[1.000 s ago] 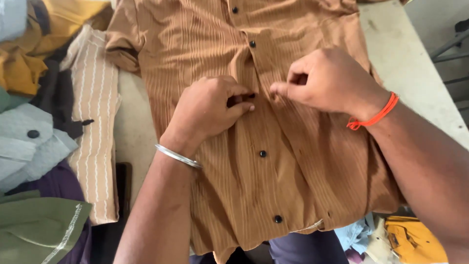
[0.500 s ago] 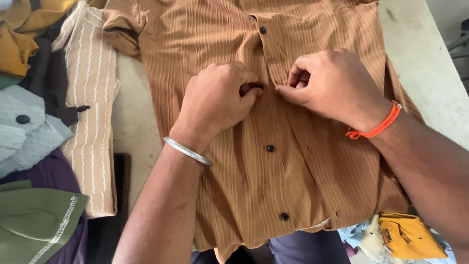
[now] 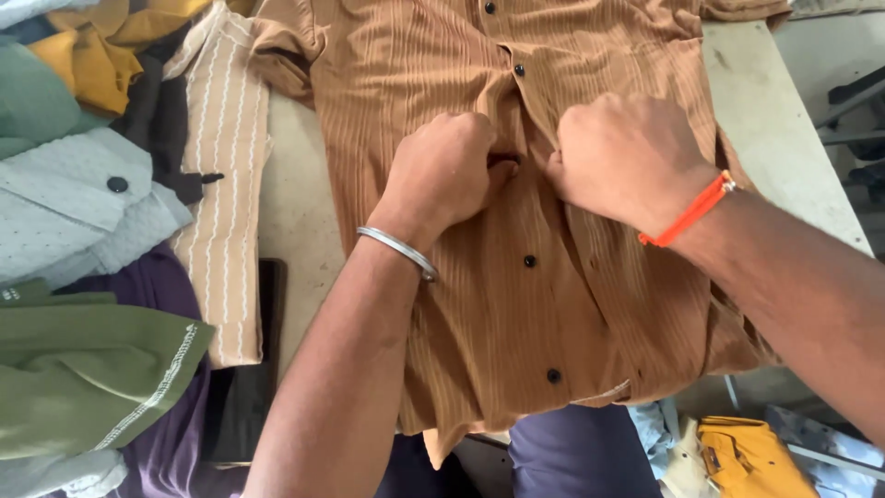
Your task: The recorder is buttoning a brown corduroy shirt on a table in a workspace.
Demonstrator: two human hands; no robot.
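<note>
Both hands pinch the front placket of the tan ribbed button-up shirt (image 3: 516,304) where its two edges meet. The left hand (image 3: 442,171) is curled shut on the fabric, its knuckles up and its fingertips tucked under the edge; a plain silver bangle (image 3: 398,251) sits on that wrist. The right hand (image 3: 622,157), with an orange thread band (image 3: 687,210) at the wrist, is likewise closed on the facing edge, thumb pressed toward the gap. Whatever lies between the fingertips is hidden, though dark round buttons (image 3: 529,261) run along the placket above and below.

The shirt lies flat, front up, on the pale worktable (image 3: 300,212), its hem hanging over the near edge. To do this cleanly, I judge the two edges should be kept level and taut, the cloth held flat against the table.

Along the left edge lie a cream striped garment (image 3: 226,184), a green folded garment (image 3: 83,378) and other heaped clothes.
</note>
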